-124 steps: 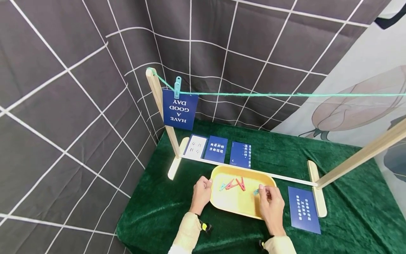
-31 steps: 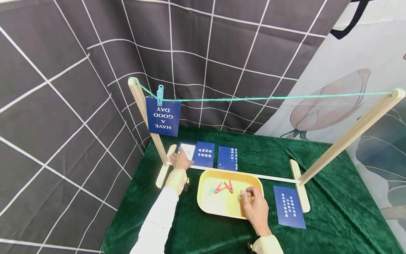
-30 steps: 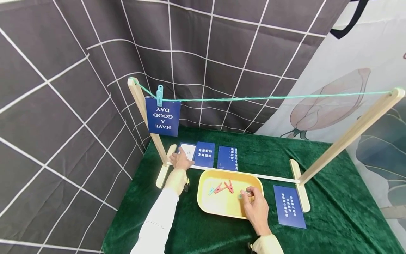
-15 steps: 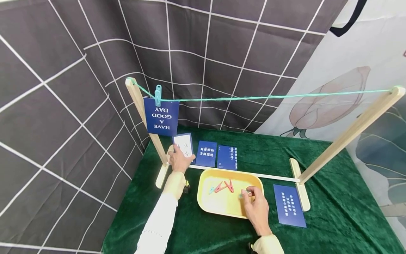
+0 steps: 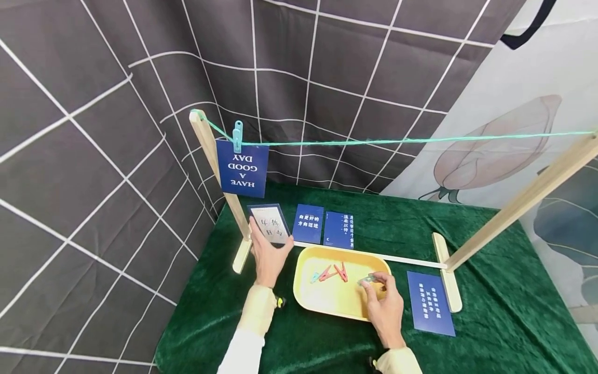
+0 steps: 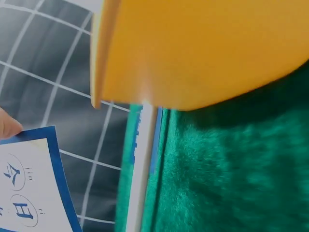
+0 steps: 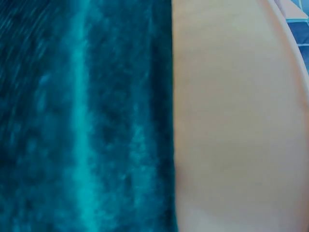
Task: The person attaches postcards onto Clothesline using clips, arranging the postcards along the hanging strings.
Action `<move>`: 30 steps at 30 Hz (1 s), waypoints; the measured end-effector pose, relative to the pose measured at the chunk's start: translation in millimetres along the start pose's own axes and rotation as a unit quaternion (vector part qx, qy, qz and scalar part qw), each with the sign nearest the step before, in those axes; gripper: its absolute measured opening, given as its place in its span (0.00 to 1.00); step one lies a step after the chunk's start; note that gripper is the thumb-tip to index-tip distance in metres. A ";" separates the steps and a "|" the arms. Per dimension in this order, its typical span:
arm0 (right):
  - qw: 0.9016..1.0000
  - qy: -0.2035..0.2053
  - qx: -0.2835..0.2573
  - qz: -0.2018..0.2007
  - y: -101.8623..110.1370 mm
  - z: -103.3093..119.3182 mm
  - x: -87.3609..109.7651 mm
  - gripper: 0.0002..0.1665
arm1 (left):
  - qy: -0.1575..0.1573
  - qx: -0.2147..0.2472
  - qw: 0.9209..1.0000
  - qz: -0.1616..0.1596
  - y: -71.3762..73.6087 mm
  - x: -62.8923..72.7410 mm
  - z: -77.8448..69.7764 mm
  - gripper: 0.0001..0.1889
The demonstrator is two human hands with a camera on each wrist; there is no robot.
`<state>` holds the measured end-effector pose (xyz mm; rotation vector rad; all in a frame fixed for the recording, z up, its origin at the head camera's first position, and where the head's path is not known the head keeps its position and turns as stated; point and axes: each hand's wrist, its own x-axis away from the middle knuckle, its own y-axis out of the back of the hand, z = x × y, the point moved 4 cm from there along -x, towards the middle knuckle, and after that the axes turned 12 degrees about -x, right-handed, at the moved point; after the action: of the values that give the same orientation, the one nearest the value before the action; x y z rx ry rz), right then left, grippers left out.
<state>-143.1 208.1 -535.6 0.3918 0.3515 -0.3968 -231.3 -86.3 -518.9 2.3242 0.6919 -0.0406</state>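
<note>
Green cloth [image 5: 504, 306] bears three blue cards [image 5: 308, 223]; a fourth card [image 5: 243, 174] hangs from the line [image 5: 336, 143]. The left hand [image 5: 271, 262] grips a white card [image 5: 270, 223], cut off in the left-wrist view, which alone shows its pinyin. Over the tray [image 5: 334, 299], the right hand [image 5: 386, 310] pinches a half-hidden peg [image 5: 366, 279]; three pegs [image 5: 323, 277] lie inside.

The green cloth [image 5: 497, 270] (velvety, creased at right) bears a yellow tray [image 5: 327, 300], three blue cards [image 5: 431, 301] and a wooden stand's two feet [image 5: 452, 291].
</note>
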 end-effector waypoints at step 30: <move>0.938 -0.040 -0.339 -0.067 7.8 28.6 -14.6 0.21 | -0.154 -0.102 0.982 -0.046 42.5 95.7 -7.6 0.55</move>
<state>-145.1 206.8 -502.7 -0.3247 0.4127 -0.3988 -129.6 -62.6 -507.4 2.0304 0.6143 -0.3478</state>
